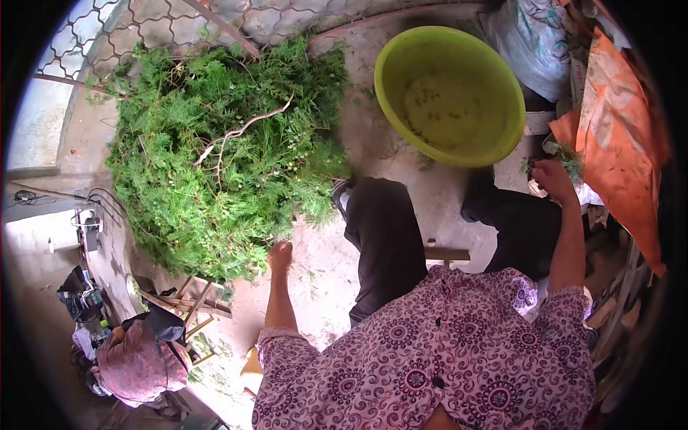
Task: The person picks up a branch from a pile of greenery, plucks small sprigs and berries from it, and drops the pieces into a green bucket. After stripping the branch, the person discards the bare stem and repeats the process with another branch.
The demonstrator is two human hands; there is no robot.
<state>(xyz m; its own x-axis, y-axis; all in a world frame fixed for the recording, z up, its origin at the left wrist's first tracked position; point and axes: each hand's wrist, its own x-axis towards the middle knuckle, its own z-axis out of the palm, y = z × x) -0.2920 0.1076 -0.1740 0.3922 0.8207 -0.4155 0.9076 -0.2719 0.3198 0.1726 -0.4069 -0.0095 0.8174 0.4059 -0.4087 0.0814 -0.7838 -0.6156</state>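
Observation:
A large heap of feathery green conifer branches (215,143) lies on the floor at the left, with a bare forked twig (247,131) on top. My left hand (281,256) is closed in a fist at the heap's lower right edge; whatever may be in it is hidden. Out at the right, my right hand (553,179) has its fingers curled around a small leafy green sprig (571,160), beside the orange sheet. Between and beyond my knees stands a wide yellow-green plastic tub (387,89), with a few dark bits on its bottom.
A stuffed pale sack (534,50) stands behind the tub. An orange tarpaulin (616,143) hangs along the right side. At lower left are a wooden stool frame (204,304) and a chair draped with pink cloth (140,362). A metal grille (154,25) leans at the back.

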